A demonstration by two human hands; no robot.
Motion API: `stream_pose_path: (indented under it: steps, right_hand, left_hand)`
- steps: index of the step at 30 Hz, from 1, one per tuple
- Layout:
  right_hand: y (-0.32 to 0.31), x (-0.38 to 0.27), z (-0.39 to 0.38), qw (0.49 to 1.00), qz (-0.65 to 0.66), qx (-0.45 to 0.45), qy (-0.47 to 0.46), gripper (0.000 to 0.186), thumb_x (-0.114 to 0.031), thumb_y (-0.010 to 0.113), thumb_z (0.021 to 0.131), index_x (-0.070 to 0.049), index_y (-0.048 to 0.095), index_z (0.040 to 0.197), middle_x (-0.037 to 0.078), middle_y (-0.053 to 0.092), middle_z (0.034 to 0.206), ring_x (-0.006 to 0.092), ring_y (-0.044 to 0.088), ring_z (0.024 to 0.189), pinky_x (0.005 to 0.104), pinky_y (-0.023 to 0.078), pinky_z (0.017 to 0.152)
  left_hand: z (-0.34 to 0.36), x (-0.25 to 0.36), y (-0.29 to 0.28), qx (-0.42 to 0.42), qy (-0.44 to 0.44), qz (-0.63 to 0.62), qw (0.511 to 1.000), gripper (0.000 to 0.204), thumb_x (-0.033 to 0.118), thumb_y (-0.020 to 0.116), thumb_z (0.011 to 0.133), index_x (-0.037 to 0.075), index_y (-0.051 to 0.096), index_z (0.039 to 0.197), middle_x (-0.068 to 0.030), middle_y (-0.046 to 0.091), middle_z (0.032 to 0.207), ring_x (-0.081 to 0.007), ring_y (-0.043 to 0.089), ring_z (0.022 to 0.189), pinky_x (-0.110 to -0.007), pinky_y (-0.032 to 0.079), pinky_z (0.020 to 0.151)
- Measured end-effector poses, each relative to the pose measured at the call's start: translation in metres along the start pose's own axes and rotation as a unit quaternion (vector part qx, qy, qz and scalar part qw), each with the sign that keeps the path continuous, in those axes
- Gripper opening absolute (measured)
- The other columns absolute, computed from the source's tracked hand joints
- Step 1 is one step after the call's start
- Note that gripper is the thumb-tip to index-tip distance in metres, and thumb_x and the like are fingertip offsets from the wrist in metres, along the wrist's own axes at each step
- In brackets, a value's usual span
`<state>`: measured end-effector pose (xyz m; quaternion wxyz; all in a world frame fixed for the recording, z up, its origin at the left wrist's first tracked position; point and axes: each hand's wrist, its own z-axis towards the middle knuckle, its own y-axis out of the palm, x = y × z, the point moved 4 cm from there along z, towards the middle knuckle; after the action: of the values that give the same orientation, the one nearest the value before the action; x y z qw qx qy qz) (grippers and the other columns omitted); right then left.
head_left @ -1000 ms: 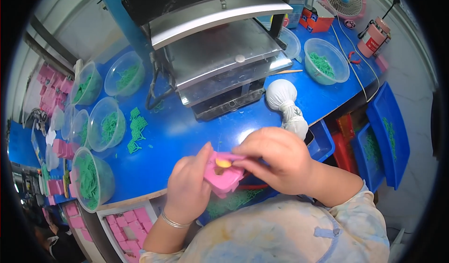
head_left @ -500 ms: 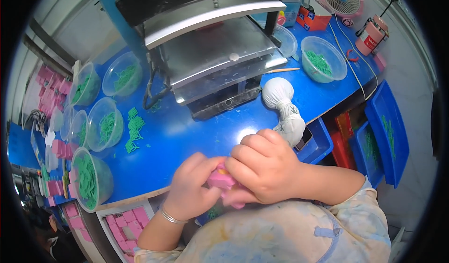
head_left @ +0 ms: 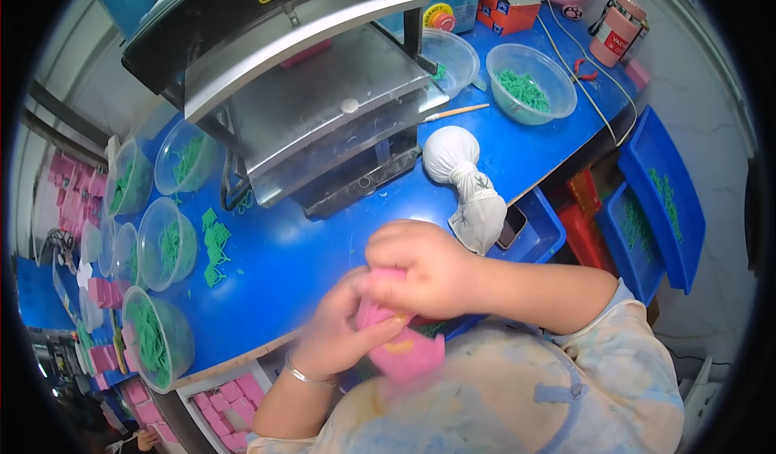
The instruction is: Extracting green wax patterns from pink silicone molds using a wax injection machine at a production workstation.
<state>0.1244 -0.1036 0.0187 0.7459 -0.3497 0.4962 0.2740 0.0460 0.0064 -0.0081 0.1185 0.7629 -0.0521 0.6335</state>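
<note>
Close to my body, a pink, soft-looking piece point(head_left: 411, 359) with a yellowish patch is held between both hands. My left hand point(head_left: 333, 333) grips its left side, the thumb lying across it. My right hand point(head_left: 424, 264) is closed on its upper end, fingers curled over. Motion blurs the piece, and my fingers hide part of it. Beyond my right hand lies a white tied cloth bundle point(head_left: 477, 203). Green lattice-like pieces point(head_left: 214, 244) rest on the blue table point(head_left: 283, 268) to the left.
A metal press machine point(head_left: 323, 123) stands at the back. Clear bowls point(head_left: 187, 248) of green strands line the left; another bowl point(head_left: 558, 98) is at the far right. Blue trays point(head_left: 659, 212) sit beyond the right edge. A box of pink blocks point(head_left: 190, 393) is at lower left.
The pink piece now shows much more of itself, hanging down below my hands. My right hand has moved slightly left, and the whole view has shifted.
</note>
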Motion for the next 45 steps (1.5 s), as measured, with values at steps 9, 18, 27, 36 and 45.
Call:
stream_pose_path:
  steps: [9, 18, 27, 36, 45]
  right_hand:
    - [0.002, -0.044, -0.021, 0.883, -0.285, 0.075, -0.366, 0.036, -0.032, 0.064, 0.070, -0.003, 0.060, 0.090, 0.011, 0.056, 0.099, 0.0250, 0.053, 0.093, 0.0396, 0.042, 0.075]
    - [-0.058, -0.014, -0.026, 0.767, -0.590, 0.245, 0.059, 0.060, -0.021, 0.073, 0.063, -0.016, 0.053, 0.120, 0.019, 0.043, 0.119, 0.0341, 0.044, 0.107, 0.0453, 0.035, 0.086]
    - [-0.052, -0.053, -0.055, 0.868, -0.385, 0.232, -0.209, 0.048, -0.017, 0.071, 0.062, -0.006, 0.058, 0.107, 0.010, 0.055, 0.083, 0.0251, 0.050, 0.071, 0.0345, 0.039, 0.063]
    - [-0.036, -0.083, -0.043, 0.866, -0.355, 0.206, -0.286, 0.046, -0.016, 0.069, 0.061, -0.015, 0.062, 0.107, 0.006, 0.057, 0.083, 0.0203, 0.051, 0.071, 0.0322, 0.036, 0.061]
    - [-0.029, -0.007, -0.043, 0.863, -0.473, 0.146, -0.103, 0.047, -0.014, 0.071, 0.062, -0.017, 0.063, 0.108, 0.005, 0.056, 0.084, 0.0237, 0.051, 0.076, 0.0369, 0.034, 0.069]
  left_hand:
    - [0.015, 0.004, -0.004, 0.024, 0.086, -0.147, 0.985, 0.043, 0.039, 0.055, 0.083, 0.003, 0.051, 0.107, -0.0114, 0.054, 0.103, -0.0226, 0.052, 0.096, -0.034, 0.043, 0.083]
    - [0.013, 0.002, -0.020, 0.096, 0.111, -0.491, 0.859, 0.053, 0.055, 0.037, 0.086, 0.003, 0.046, 0.082, -0.0043, 0.040, 0.057, -0.0111, 0.035, 0.046, -0.027, 0.032, 0.044]
    - [0.019, -0.011, -0.013, 0.069, 0.045, -0.467, 0.880, 0.059, 0.052, 0.035, 0.089, -0.002, 0.048, 0.109, -0.0080, 0.050, 0.063, -0.0154, 0.047, 0.051, -0.029, 0.041, 0.050]
    - [0.017, -0.015, -0.012, -0.231, 0.117, -0.593, 0.762, 0.066, 0.052, 0.030, 0.090, -0.004, 0.042, 0.122, -0.0164, 0.059, 0.100, -0.0253, 0.059, 0.091, -0.038, 0.046, 0.084]
    - [0.021, -0.006, -0.009, 0.017, 0.029, -0.425, 0.905, 0.070, 0.059, 0.033, 0.087, 0.006, 0.033, 0.132, -0.0070, 0.049, 0.067, -0.0070, 0.035, 0.046, -0.025, 0.037, 0.047]
